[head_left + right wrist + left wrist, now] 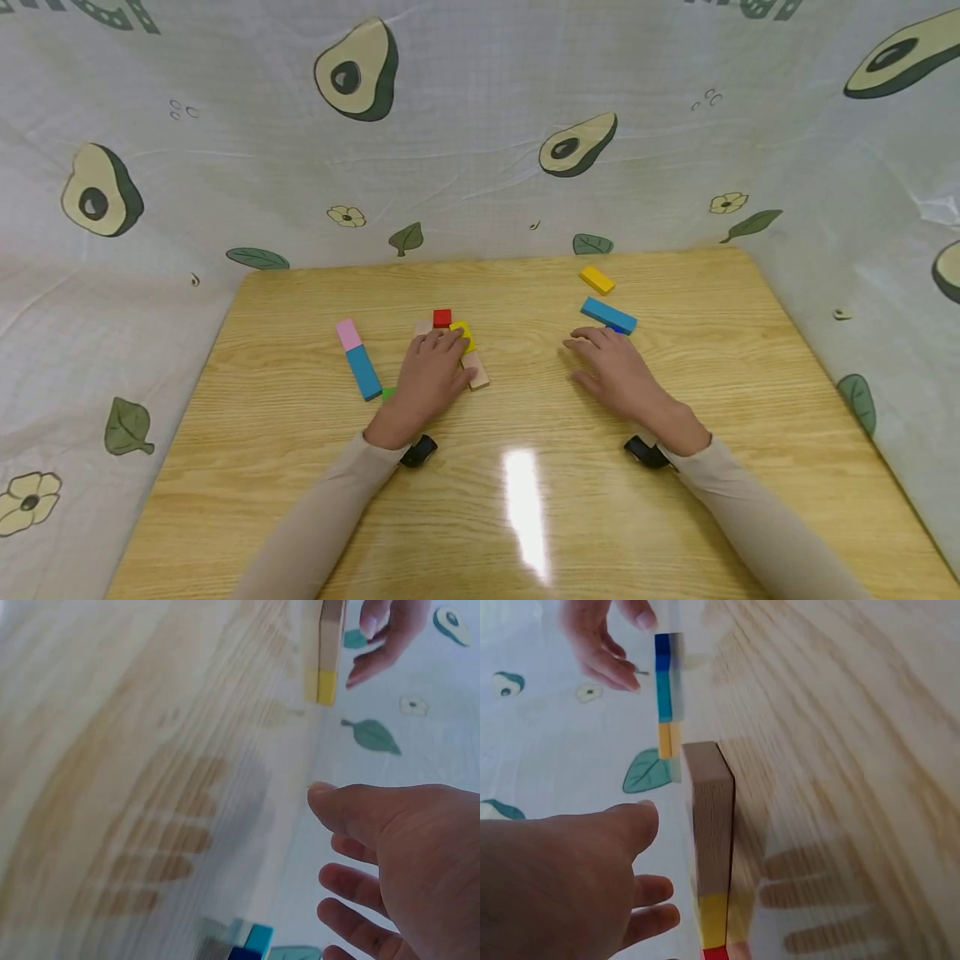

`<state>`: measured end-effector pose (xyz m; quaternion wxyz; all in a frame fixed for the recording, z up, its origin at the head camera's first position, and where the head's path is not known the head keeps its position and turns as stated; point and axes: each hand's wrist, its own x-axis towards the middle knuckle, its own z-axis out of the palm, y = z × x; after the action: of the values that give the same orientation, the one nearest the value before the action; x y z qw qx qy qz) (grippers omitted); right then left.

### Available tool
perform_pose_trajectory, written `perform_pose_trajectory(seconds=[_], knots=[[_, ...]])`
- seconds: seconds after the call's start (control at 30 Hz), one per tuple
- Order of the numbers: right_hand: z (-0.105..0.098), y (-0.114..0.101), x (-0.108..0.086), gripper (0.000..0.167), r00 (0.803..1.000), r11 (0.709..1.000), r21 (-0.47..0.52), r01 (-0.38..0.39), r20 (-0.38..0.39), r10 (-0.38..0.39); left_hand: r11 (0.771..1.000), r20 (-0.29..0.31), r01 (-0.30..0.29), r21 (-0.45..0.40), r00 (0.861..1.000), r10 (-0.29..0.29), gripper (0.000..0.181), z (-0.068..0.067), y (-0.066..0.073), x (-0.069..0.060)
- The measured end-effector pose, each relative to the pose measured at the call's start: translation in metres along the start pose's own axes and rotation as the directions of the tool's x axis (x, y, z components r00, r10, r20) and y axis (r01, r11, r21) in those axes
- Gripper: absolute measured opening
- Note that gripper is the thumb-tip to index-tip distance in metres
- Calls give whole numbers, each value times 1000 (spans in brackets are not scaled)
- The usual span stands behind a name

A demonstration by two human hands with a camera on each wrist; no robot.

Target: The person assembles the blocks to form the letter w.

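Note:
My left hand (431, 377) is over a group of wooden blocks, fingers loosely bent. Near its fingertips lie a yellow block (463, 333) and a red block (442, 317); a plain wood block (477, 372) lies by the thumb. In the left wrist view a gap shows between the thumb and the plain block (712, 832). A green block (388, 392) is partly covered by this hand. My right hand (617, 373) hovers with fingers spread, nothing in it. Just beyond its fingertips are a mostly hidden dark blue block (614, 328) and a light blue block (609, 315).
An orange-yellow block (597, 280) lies near the table's back edge. Left of my left hand, a pink block (348, 334) and a blue block (363, 372) lie end to end. A cloth with avocado prints (480, 200) hangs behind the wooden table (570, 517).

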<state>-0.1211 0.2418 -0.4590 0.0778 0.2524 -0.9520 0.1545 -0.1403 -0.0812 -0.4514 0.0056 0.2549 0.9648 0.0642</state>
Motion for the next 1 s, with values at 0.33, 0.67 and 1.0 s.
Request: perform_pose_trajectory(seconds=[0.33,0.67,1.0], knots=[[-10,27,-13,50,995,995,-32,-95,-15,94,999,-11,31,42,999,-31,57,7,5,1],[-14,45,-21,48,987,987,-24,-158,-4,158,998,-4,35,60,999,-35,57,11,5,0],[-14,52,-22,47,987,986,-45,-158,-1,158,998,8,41,37,999,-41,57,10,6,1]])
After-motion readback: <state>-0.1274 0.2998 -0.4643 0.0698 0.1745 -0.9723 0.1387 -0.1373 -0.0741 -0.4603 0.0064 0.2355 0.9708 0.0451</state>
